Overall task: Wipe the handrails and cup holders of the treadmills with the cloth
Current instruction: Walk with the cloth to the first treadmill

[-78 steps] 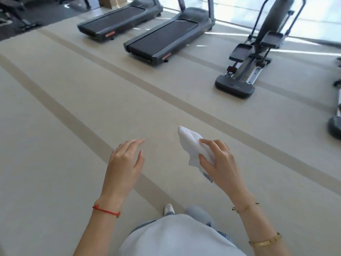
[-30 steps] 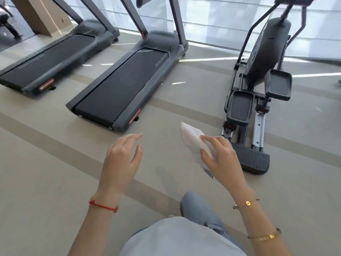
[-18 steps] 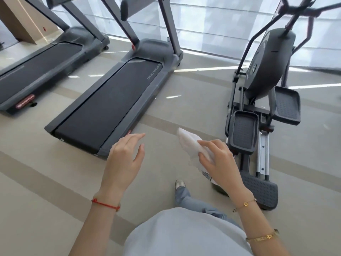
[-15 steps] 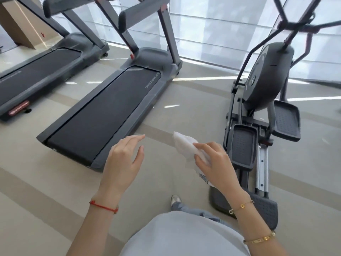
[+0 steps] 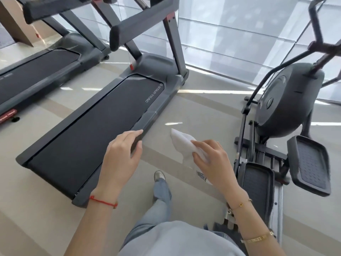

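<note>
The right hand (image 5: 212, 163) pinches a crumpled white cloth (image 5: 181, 145), which sticks out past its fingertips. The left hand (image 5: 120, 157) hangs empty beside it, fingers loosely spread. Ahead of the left hand lies the nearer treadmill (image 5: 103, 115), its padded handrail (image 5: 144, 21) well above and beyond. An elliptical trainer (image 5: 287, 111) stands just right of the right hand.

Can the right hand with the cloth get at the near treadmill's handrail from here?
Probably not yet: the right hand and cloth look well short of the handrail, though nothing blocks the way.
</note>
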Motion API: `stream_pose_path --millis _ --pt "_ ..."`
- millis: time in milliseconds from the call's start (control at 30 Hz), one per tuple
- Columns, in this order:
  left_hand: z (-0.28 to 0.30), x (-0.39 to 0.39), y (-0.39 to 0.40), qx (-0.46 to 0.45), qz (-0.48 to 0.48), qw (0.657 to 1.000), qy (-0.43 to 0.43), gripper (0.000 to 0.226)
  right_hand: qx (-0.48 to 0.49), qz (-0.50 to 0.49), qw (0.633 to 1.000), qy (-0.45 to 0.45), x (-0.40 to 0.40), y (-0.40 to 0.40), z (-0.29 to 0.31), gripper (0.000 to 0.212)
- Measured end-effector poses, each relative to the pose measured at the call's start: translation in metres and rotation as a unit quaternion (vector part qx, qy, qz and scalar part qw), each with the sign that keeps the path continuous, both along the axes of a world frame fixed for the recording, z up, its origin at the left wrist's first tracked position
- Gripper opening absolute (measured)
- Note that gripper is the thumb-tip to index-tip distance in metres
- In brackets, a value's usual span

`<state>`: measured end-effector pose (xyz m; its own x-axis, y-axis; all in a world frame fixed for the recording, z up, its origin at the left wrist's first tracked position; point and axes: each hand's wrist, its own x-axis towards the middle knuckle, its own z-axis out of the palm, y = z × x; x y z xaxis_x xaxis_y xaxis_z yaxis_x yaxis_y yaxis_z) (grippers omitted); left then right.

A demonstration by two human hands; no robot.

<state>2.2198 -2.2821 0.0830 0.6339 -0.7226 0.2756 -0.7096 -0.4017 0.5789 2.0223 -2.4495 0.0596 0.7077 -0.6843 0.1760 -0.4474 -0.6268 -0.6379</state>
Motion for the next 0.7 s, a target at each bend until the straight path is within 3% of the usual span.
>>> stream_pose_path --millis 400,700 --pt "0.028 0.21 -0.24 0.001 -0.018 0.999 -0.042 0.032 -0.02 -0.019 0.999 -0.041 0.208 -0.236 0.028 0.029" --pt "0.034 0.309 -0.347 -0.01 0.039 0.998 -0.045 0.033 -0.032 0.037 0.998 -0.043 0.334 -0.357 0.022 0.032"
